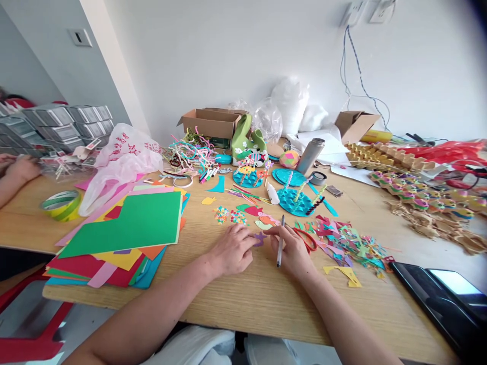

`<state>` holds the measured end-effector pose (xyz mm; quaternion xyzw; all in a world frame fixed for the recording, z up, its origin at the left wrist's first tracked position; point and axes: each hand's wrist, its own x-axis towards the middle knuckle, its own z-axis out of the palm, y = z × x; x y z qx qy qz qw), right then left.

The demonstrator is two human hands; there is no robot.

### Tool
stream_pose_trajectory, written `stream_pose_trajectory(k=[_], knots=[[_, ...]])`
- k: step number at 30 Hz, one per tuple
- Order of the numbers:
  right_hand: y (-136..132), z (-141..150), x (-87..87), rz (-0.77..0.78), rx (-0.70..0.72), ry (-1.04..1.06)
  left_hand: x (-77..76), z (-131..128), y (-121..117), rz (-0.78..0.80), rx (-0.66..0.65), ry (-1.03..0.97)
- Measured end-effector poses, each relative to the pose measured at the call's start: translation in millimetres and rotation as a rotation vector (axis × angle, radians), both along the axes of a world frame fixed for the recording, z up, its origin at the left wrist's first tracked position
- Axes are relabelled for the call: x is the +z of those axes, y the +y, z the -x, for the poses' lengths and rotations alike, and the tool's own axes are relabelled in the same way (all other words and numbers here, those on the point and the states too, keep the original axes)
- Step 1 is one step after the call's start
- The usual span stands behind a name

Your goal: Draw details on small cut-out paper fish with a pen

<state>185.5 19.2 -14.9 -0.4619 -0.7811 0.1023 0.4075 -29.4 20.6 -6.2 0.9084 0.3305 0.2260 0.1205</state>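
Observation:
A small purple paper star point(259, 239) lies on the table between my hands. My left hand point(233, 252) rests on the wood with its fingers curled, the index fingertip holding the star's left edge. A grey pen with a dark cap point(280, 253) is gripped in my right hand point(293, 253), whose index fingertip reaches the star's upper right point. Just past the right hand are red-handled scissors point(311, 242), partly covered by it. Beyond the star lie paper fish point(268, 220) in orange, red and pale green. Two piles of tiny coloured bits point(238, 217) sit beyond my left hand.
Stacked coloured paper point(129, 223) and yellow-green tape point(61, 205) lie left. Paper scraps point(355, 246) and a black device point(433, 299) are right. Farther back stand blue egg-carton pieces point(294, 202), a steel flask point(310, 156) and pipe cleaners point(190, 154). Another person's hand point(23, 168) is far left.

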Motion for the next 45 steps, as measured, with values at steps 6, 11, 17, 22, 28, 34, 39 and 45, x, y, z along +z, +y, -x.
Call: stream_pose_trajectory(k=[6, 11, 17, 22, 28, 34, 39, 45], knots=[[-3, -4, 4.6, -0.012, -0.150, 0.192, -2.9, 3, 0, 0.005, 0.013, 0.091], [-3, -4, 5.2, 0.016, -0.110, 0.190, -2.0, 2, -2, 0.008, -0.004, 0.113], [0, 3, -2.5, 0.071, 0.052, 0.030, 1.4, 2, -4, 0.025, 0.002, 0.123], [2, 5, -5.4, 0.129, 0.099, -0.002, 3.3, 0, -5, 0.064, -0.030, 0.056], [-1, 1, -0.5, 0.095, 0.002, 0.159, 5.9, 1, -6, 0.075, -0.033, 0.005], [2, -7, 20.2, 0.228, -0.188, 0.717, 3.9, 9, -1, 0.094, 0.000, 0.070], [14, 0, 33.9, 0.455, 0.009, 1.126, 0.7, 15, 5, 0.107, -0.044, 0.099], [18, 8, 10.4, 0.684, 0.060, 1.062, 1.5, 16, 5, 0.092, -0.035, 0.090]])
